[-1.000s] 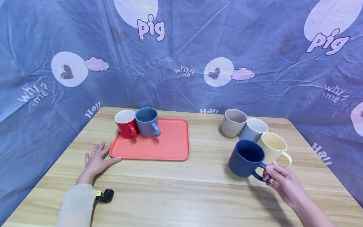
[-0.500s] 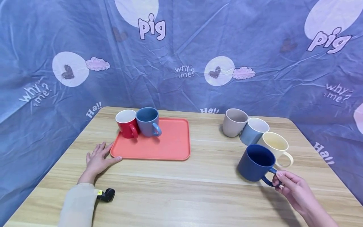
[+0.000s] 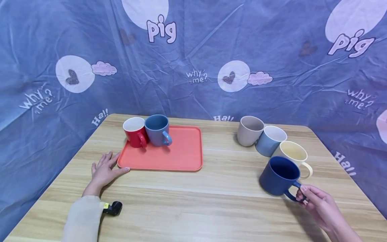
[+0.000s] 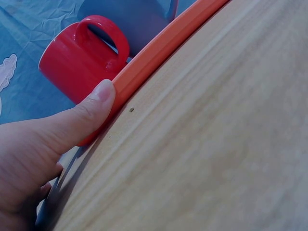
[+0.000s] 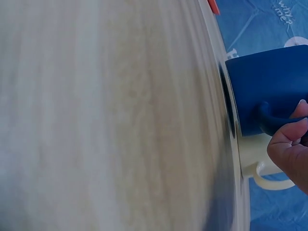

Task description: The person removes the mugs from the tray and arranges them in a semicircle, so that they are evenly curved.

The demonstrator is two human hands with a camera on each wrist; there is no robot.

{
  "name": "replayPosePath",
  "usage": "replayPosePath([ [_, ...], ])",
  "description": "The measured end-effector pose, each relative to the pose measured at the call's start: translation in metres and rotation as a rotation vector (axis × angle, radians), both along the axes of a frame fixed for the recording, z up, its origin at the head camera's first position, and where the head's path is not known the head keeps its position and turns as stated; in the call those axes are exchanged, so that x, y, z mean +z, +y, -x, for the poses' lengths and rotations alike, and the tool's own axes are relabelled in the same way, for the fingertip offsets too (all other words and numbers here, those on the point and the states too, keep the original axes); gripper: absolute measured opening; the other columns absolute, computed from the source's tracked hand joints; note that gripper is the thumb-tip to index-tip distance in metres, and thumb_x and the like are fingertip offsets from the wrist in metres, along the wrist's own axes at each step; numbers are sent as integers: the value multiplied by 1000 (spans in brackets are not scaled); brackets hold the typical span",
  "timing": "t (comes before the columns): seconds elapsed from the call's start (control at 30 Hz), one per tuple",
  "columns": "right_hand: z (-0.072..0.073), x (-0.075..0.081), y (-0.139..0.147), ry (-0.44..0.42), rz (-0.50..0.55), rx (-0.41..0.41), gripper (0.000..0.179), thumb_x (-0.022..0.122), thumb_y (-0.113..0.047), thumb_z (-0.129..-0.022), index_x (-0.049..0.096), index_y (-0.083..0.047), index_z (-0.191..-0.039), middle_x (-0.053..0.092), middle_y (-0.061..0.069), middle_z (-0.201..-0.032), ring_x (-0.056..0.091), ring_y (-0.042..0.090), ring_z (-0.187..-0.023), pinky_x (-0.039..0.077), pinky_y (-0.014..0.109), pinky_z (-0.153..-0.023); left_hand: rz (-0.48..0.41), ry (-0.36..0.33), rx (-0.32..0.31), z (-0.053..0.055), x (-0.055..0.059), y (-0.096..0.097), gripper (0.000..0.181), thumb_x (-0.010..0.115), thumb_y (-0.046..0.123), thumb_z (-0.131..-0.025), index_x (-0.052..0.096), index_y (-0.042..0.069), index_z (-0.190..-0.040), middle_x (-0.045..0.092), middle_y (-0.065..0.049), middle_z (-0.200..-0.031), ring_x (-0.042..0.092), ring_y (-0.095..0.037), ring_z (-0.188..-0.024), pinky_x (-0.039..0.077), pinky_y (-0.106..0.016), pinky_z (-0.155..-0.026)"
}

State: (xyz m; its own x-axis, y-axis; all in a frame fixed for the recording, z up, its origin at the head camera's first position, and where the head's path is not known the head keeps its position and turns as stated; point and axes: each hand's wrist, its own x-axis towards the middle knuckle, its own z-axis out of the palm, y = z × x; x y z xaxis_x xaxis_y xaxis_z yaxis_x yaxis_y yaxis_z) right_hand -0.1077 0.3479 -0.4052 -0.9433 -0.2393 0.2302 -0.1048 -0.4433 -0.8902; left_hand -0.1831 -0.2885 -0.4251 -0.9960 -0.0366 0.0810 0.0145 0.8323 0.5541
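Observation:
My right hand (image 3: 321,205) pinches the handle of a dark blue mug (image 3: 276,178) at the right of the table. The mug is upright, in front of a cream mug (image 3: 291,156); in the right wrist view the dark blue mug (image 5: 269,86) is at or just above the tabletop, and I cannot tell which. At the left, my left hand (image 3: 104,171) rests with spread fingers at the near left corner of a coral tray (image 3: 178,154). Its thumb (image 4: 98,96) touches the tray's rim in the left wrist view. On the tray stand a red mug (image 3: 135,134) and a blue mug (image 3: 157,132).
Behind the dark blue mug, a grey mug (image 3: 248,132) and a light blue mug (image 3: 269,143) stand in a slanting row with the cream one. A blue printed cloth (image 3: 199,50) hangs behind the wooden table (image 3: 193,205). A black device (image 3: 113,208) is on the left wrist.
My right hand has moved the dark blue mug right and toward me, slightly lower in view. The left hand and the tray have stayed in place.

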Motion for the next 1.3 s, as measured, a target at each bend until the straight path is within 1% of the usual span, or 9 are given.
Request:
replayPosePath([
  [0.3, 0, -9, 11, -6, 26, 15, 41, 20, 9, -91, 60, 2, -93, 59, 6, -80, 56, 15, -74, 46, 22, -63, 2, 3, 1, 0, 0, 0, 87, 61, 54, -70, 30, 3, -133, 15, -31, -134, 1, -44, -123, -13, -61, -88],
  [0.4, 0, -9, 13, -17, 13, 17, 42, 20, 8, -92, 61, 1, -92, 59, 5, -80, 56, 14, -74, 45, 22, -62, 2, 2, 3, 0, 0, 0, 87, 61, 54, -70, 30, 3, -133, 15, -31, -134, 1, -44, -123, -13, -60, -88],
  [0.57, -1, -9, 17, -27, -27, -7, 40, 21, 6, -93, 61, 1, -91, 60, 5, -78, 56, 13, -73, 45, 21, -60, -3, 1, 2, 0, 1, 1, 86, 61, 54, -70, 30, 3, -133, 15, -31, -134, 0, -44, -123, -14, -60, -88],
  [0.8, -2, -11, 21, -35, 14, 4, 40, 21, 6, -93, 61, 2, -93, 60, 7, -79, 56, 15, -73, 46, 21, -59, -3, -4, 0, -1, 2, 2, 86, 61, 54, -70, 29, 3, -133, 15, -31, -134, 0, -45, -123, -14, -60, -88],
  [1.07, -2, -11, 22, -42, 8, 3, 39, 21, 5, -93, 60, 2, -94, 60, 8, -79, 57, 15, -74, 45, 21, -59, -6, -5, 3, -2, 3, 3, 87, 61, 54, -70, 30, 2, -133, 15, -32, -134, 0, -45, -123, -14, -61, -88],
  [1.3, -5, -10, 23, -71, 6, 1, 38, 22, 4, -93, 60, 3, -94, 60, 7, -79, 56, 15, -74, 45, 21, -60, -1, -2, 0, -2, 3, 2, 86, 60, 54, -70, 30, 2, -133, 15, -32, -134, 1, -45, -122, -13, -61, -88],
])
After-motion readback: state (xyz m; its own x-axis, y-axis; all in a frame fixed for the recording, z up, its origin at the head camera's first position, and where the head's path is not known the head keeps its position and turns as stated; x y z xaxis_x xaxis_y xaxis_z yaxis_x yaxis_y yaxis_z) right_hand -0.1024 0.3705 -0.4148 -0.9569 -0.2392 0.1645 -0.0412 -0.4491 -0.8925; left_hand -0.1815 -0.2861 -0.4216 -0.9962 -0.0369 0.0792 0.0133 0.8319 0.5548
